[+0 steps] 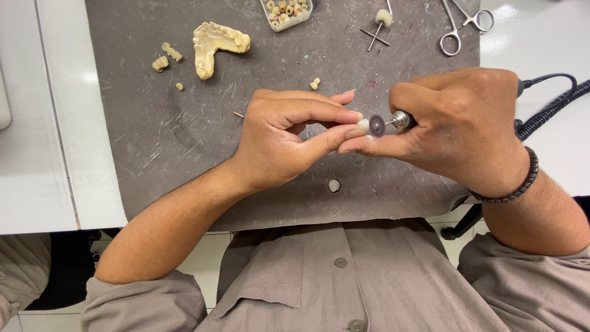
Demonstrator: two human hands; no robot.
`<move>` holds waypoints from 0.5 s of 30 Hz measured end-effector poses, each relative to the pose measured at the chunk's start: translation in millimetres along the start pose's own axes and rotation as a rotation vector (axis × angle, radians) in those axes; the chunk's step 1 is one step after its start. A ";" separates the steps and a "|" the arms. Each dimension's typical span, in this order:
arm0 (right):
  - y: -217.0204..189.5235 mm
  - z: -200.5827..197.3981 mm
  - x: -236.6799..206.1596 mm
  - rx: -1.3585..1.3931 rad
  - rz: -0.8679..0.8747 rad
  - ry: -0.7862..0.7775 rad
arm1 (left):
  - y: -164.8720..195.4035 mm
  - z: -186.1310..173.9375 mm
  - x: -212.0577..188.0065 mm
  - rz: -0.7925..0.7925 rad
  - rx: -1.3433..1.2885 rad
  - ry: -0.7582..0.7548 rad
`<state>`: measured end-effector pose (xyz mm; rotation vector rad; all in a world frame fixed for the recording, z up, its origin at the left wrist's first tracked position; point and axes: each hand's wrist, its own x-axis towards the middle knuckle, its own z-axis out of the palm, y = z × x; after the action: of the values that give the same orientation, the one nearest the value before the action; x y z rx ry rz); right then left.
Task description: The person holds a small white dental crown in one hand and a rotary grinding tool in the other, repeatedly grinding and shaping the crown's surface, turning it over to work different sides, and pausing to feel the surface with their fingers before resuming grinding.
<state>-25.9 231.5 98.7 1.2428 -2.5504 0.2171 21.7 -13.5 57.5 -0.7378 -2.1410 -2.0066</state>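
My left hand [283, 138] pinches a small white tooth piece [364, 125] between thumb and forefinger, over the middle of a grey work mat [184, 135]. My right hand [458, 126] grips a rotary handpiece [402, 119] whose metal nose carries a round dark disc [377, 125]. The disc sits right against the white piece. A black cable [553, 101] runs from the handpiece off to the right.
A yellow plaster jaw cast [216, 46] and loose plaster teeth [166, 56] lie at the mat's far left. A small clear box of tooth pieces [286, 12], felt-tipped burs [380, 24] and metal forceps [461, 24] lie along the far edge. A hole [334, 185] is near the mat's front.
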 end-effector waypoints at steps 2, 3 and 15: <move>0.1 0.2 0.0 -0.001 -0.001 -0.001 | -0.1 0.1 0.2 0.004 -0.003 -0.003; 0.3 0.4 0.3 -0.001 -0.004 0.000 | -0.5 0.2 0.6 0.014 -0.013 -0.005; -2.1 -0.8 2.2 0.007 -0.009 0.005 | -0.2 -0.1 -0.3 0.018 -0.023 0.002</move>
<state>-25.4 228.8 100.2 1.2542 -2.5419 0.2276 21.9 -13.7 57.2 -0.7557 -2.1058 -2.0256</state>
